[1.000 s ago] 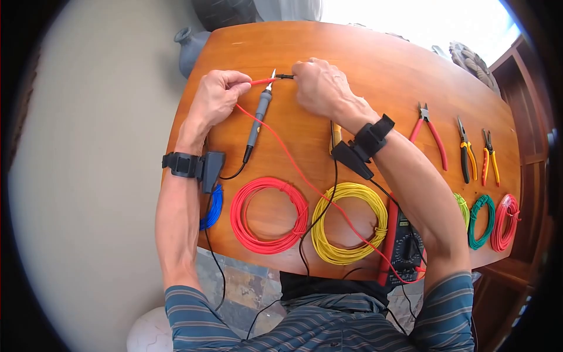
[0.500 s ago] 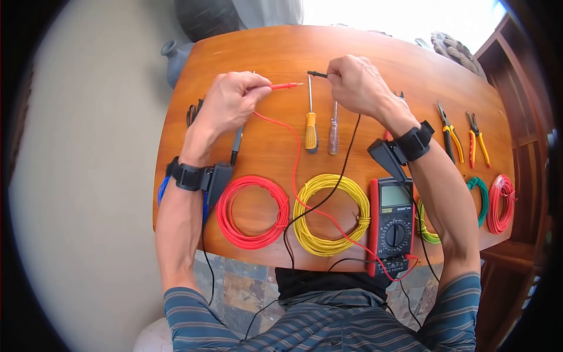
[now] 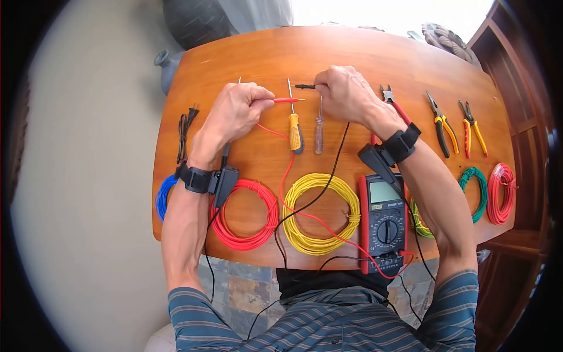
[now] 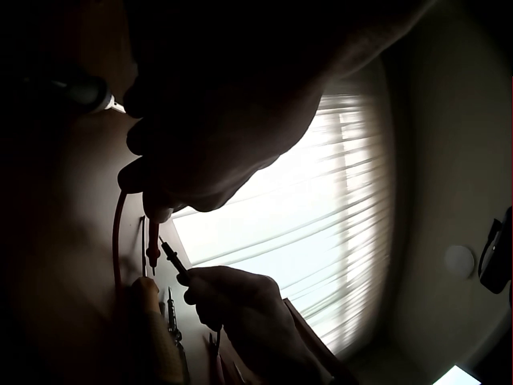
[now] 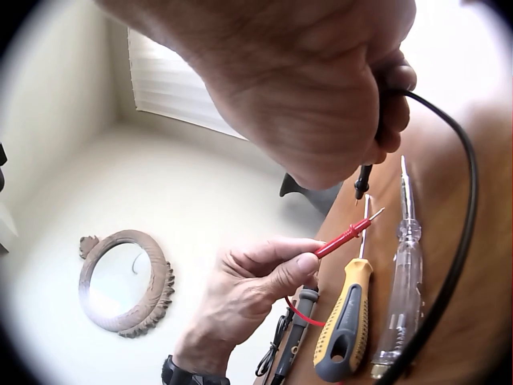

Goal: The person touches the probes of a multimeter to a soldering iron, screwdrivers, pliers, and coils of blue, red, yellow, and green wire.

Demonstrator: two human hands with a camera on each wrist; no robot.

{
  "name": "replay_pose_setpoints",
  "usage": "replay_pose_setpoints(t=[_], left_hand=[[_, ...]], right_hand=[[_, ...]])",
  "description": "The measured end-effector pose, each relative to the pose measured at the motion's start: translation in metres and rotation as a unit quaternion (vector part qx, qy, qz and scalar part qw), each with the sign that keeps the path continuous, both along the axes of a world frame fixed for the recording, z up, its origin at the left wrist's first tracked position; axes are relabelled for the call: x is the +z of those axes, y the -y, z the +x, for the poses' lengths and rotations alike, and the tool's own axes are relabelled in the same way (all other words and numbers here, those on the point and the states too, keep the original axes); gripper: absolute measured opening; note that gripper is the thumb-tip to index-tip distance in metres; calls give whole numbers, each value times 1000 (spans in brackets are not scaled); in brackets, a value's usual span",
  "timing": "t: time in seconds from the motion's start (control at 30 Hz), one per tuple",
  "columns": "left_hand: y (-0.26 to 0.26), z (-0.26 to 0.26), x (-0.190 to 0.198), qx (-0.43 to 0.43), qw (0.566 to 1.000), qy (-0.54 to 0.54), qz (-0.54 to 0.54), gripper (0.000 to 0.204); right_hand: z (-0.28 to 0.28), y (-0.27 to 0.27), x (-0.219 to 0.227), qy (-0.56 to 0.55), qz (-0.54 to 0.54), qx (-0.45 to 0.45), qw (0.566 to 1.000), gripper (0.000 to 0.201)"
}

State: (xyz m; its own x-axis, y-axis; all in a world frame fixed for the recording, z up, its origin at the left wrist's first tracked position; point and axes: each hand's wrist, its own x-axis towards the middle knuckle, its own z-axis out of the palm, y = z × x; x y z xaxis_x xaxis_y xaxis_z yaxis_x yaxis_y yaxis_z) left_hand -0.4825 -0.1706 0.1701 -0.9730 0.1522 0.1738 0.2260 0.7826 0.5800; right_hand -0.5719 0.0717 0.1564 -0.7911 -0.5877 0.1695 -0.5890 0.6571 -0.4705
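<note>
My left hand (image 3: 234, 114) pinches a red multimeter probe (image 3: 286, 100) between thumb and fingers, its metal tip pointing right. A black probe (image 3: 305, 87) is gripped by my right hand (image 3: 347, 97), its tip pointing left. The two probes are apart, both over the shaft of a screwdriver with a yellow and grey handle (image 3: 295, 134). In the right wrist view, the red probe's tip (image 5: 377, 214) overlaps that shaft, with the black probe (image 5: 363, 183) just beyond. A clear-handled screwdriver (image 3: 319, 136) lies below my right hand. Red and black leads run to the multimeter (image 3: 385, 226).
Coils of blue (image 3: 165, 198), red (image 3: 219, 226), yellow (image 3: 287, 229) and green wire (image 3: 482, 196) line the near edge. Diagonal cutters (image 3: 399, 111), long-nose pliers (image 3: 441, 126) and red-and-yellow pliers (image 3: 473, 135) lie right. A soldering iron (image 5: 299, 325) and black cord (image 3: 184, 132) are left.
Both hands have moved from over the soldering iron to over the screwdrivers. The probes, close together at first, separated and now both reach across the yellow-handled screwdriver's shaft. The head view has shifted.
</note>
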Motion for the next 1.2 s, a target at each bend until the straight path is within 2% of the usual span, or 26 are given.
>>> replay_pose_setpoints(t=[0.07, 0.17, 0.3, 0.4, 0.47, 0.63, 0.93, 1.1, 1.13, 1.2], left_hand=[[0, 2, 1, 6, 1000, 6, -14, 19], [-1, 2, 4, 2, 999, -9, -31, 18], [-13, 7, 15, -3, 1000, -17, -6, 17], [-20, -1, 6, -44, 998, -41, 15, 17], [-26, -7, 1, -47, 998, -44, 21, 17], [-30, -20, -11, -50, 997, -54, 6, 16], [-33, -17, -10, -29, 998, -28, -48, 17], [-33, -9, 1, -23, 991, -93, -98, 13], [-33, -4, 6, -23, 991, -93, -98, 13], [-33, 8, 16, 29, 998, -53, -30, 14]], right_hand=[[-1, -1, 0, 39, 26, 21, 999, 17], [5, -6, 4, 24, 54, 12, 998, 17], [4, -23, 12, 20, 11, -18, 1000, 19], [1, -40, 10, 11, 13, -42, 999, 21], [1, -47, 7, 38, 45, -58, 997, 22], [5, -53, 0, 41, 20, -54, 998, 21], [8, -50, 3, 65, 49, -45, 996, 19], [10, -57, 2, 16, 41, -53, 998, 18], [12, -60, 4, -1, 14, -60, 998, 17], [16, -62, 10, -18, -16, -67, 997, 17]])
